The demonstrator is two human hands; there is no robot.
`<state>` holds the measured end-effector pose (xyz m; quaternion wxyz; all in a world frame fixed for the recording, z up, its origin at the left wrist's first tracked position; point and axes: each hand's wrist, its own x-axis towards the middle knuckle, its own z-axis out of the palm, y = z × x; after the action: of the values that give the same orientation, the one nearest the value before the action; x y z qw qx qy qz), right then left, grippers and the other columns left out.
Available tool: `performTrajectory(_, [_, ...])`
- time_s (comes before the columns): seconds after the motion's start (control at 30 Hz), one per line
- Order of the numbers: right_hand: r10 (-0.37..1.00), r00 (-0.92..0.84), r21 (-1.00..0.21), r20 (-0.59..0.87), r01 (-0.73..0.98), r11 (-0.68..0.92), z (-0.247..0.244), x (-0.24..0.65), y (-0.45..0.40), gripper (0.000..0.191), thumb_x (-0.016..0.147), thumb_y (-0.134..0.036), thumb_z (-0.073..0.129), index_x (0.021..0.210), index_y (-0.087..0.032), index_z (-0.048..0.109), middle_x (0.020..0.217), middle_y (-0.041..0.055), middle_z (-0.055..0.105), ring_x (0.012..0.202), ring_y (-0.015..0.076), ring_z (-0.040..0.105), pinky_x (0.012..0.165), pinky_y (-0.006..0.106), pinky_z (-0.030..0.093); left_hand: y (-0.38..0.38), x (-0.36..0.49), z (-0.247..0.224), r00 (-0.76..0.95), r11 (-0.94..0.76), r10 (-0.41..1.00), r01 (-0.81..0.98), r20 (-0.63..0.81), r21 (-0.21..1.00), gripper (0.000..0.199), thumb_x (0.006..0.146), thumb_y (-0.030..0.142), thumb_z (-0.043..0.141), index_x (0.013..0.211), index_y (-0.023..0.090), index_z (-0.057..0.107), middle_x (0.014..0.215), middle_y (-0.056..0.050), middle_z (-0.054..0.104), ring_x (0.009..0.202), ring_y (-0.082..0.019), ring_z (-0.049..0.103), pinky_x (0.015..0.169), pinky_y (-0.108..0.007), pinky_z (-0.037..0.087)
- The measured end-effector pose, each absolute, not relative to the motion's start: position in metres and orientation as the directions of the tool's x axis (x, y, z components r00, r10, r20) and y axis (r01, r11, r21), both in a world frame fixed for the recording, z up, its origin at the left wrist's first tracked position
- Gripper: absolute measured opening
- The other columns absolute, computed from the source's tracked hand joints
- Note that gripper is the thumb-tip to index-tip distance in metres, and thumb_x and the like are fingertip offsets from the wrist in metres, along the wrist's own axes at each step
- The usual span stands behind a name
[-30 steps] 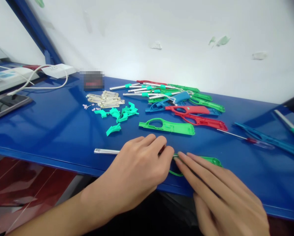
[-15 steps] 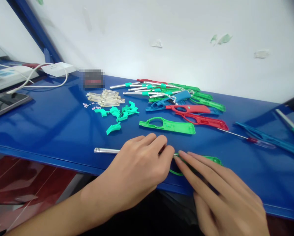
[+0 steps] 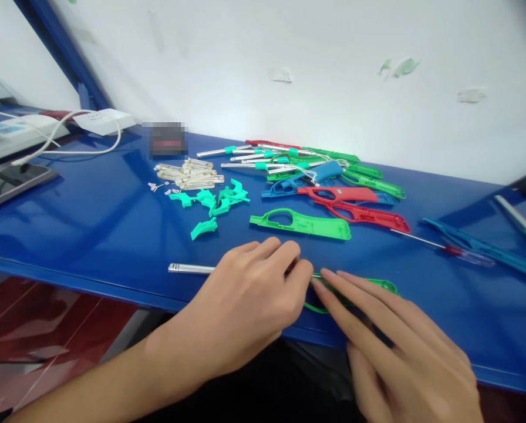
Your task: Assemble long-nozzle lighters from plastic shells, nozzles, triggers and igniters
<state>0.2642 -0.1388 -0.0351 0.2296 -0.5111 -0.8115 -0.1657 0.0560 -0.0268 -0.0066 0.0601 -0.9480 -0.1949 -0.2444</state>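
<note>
My left hand [image 3: 249,299], fingers curled and closed, grips a silver lighter tube [image 3: 190,268] whose slotted tip sticks out to the left. The tube's other end is under my fingers, over a green lighter casing half [image 3: 384,284] lying at the table's front edge. My right hand [image 3: 404,346] holds this casing, index and middle fingertips pressed near the loop and thumb lower down, mostly hidden. The two hands nearly touch. Just beyond them lies another green casing half [image 3: 329,228], inner side up. Left of it are several turquoise triggers [image 3: 208,202].
Clear lighter fuel tanks [image 3: 188,174] are piled behind the triggers. Further back lie silver tubes with turquoise triggers [image 3: 263,166] and red casing halves [image 3: 364,217]. A screwdriver [image 3: 461,254] and blue casing half [image 3: 487,249] lie right. A phone [image 3: 16,185] and white cable [image 3: 120,138] are left.
Both hands keep the same hold in nearly the same place. The view has shifted very slightly; nothing on the table has visibly moved.
</note>
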Motion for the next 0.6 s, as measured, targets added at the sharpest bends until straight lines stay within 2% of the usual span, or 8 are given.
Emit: performTrajectory(0.6, [0.762,-0.349,0.003,0.546,0.91,0.415,-0.0363,0.2648,-0.1393,0.054,0.096,0.003,0.05,0.145,-0.015,0.065,0.15,0.0103,0.066,0.14,0.0246,0.056,0.117,0.039,0.041,-0.0255,0.0564,-0.0053,0.806,-0.92,0.334,0.391,0.489,-0.016,0.02,0.099,0.002,0.052,0.096,0.015,0.067,0.089,-0.004,0.061,0.077,-0.024,0.054,0.065,-0.038,0.047])
